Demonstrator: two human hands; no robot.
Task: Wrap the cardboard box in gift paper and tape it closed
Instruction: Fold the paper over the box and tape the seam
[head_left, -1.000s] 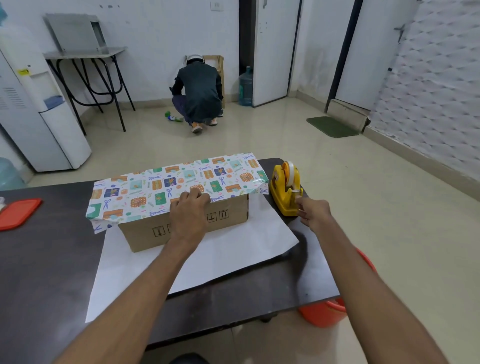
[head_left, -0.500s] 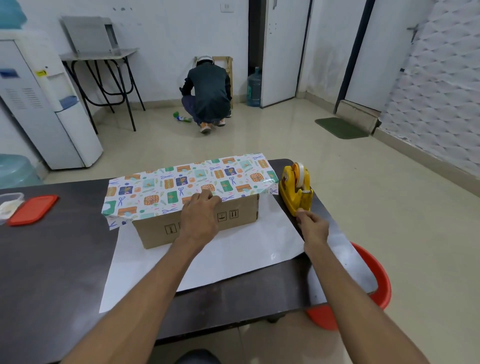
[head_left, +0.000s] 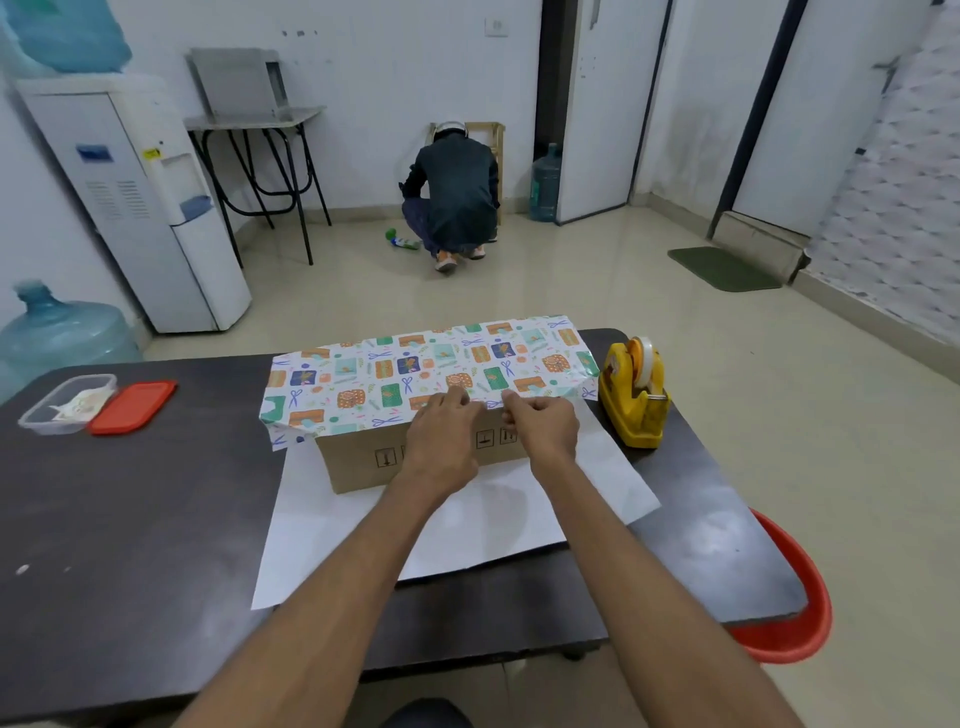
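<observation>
A brown cardboard box (head_left: 363, 460) lies on the dark table (head_left: 130, 519). Patterned gift paper (head_left: 415, 364) is folded over its top, and the paper's white underside (head_left: 467, 530) spreads toward me on the table. My left hand (head_left: 441, 441) presses flat on the paper's edge at the box's front top rim. Beside it, my right hand (head_left: 543, 423) has its fingertips pinched at the same paper edge; a piece of tape may be between them, but I cannot make it out. The yellow tape dispenser (head_left: 634, 397) stands just right of the box.
A clear plastic container (head_left: 67, 402) and its red lid (head_left: 132, 405) lie at the table's far left. A red bucket (head_left: 795, 613) sits on the floor by the table's right corner. A person crouches on the floor near the far wall (head_left: 454, 192). A water dispenser (head_left: 140, 208) stands at left.
My right hand left the tape dispenser and moved left to the paper edge on the box, beside my left hand. My left hand stayed pressed on the paper.
</observation>
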